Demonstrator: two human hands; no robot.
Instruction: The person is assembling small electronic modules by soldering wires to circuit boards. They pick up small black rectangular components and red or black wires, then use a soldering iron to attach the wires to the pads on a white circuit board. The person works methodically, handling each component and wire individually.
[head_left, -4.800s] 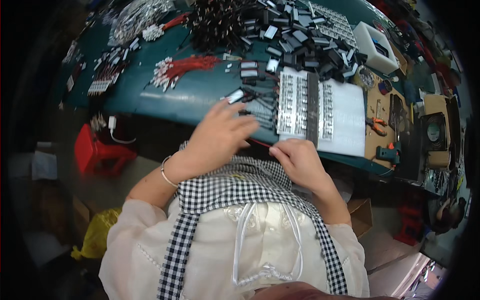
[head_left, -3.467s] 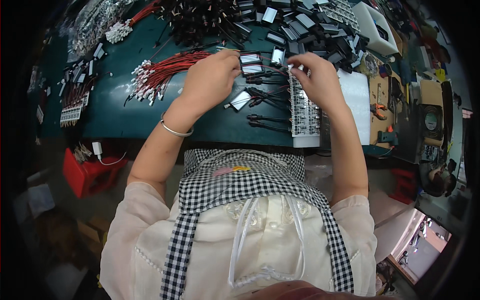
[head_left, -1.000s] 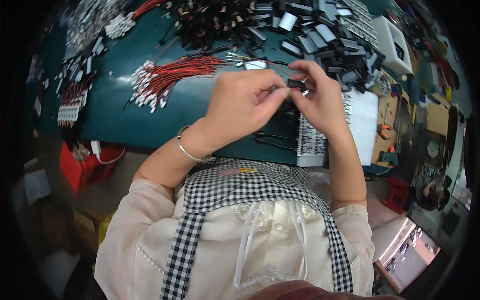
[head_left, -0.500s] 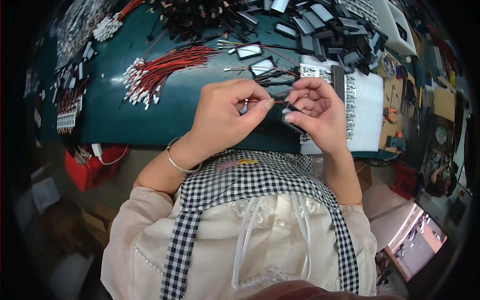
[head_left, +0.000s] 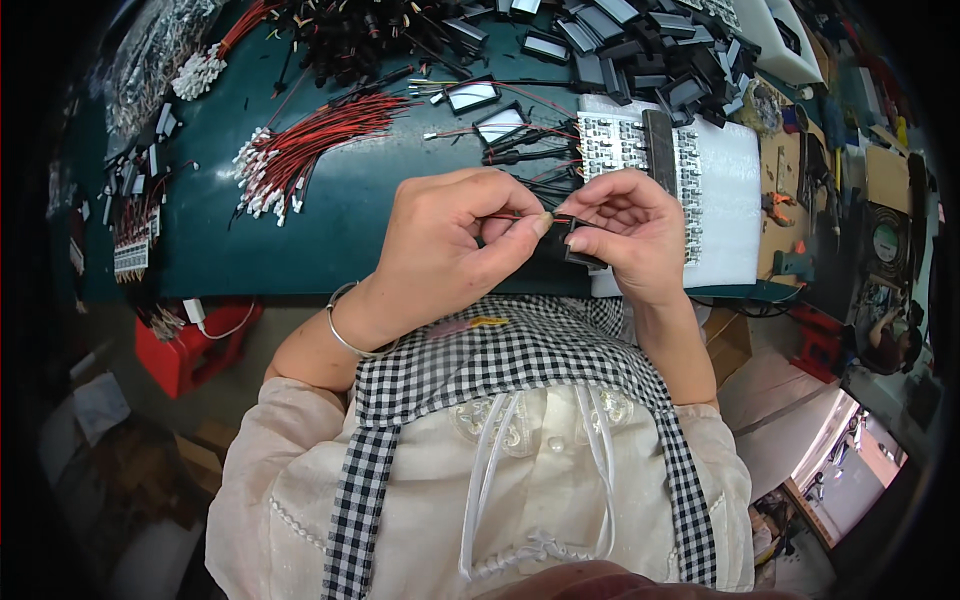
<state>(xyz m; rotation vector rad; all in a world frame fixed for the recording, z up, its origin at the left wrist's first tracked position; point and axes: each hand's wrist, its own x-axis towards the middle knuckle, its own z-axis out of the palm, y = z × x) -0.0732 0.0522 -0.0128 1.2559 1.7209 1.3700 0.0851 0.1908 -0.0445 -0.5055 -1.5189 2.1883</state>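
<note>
A green bench (head_left: 330, 230) filled the view, strewn with parts: a bundle of red leads (head_left: 300, 150) at the left, a heap of black modules (head_left: 640, 50) at the back, and a white tray (head_left: 720, 190) of small components at the right. Just above the bench's near edge, the left hand (head_left: 440, 250) had its thumb and forefinger pressed together on a thin red wire (head_left: 510, 216), held up against the right hand. The right hand (head_left: 625, 235) was clamped around a small black module (head_left: 565, 250), its fingertips meeting the left's at the wire end. The likely trouble was the wire slipping from so slight a pinch, or bending at the tip if pushed in off-line. The module, held at one edge, could also twist loose and drop below the bench.
</note>
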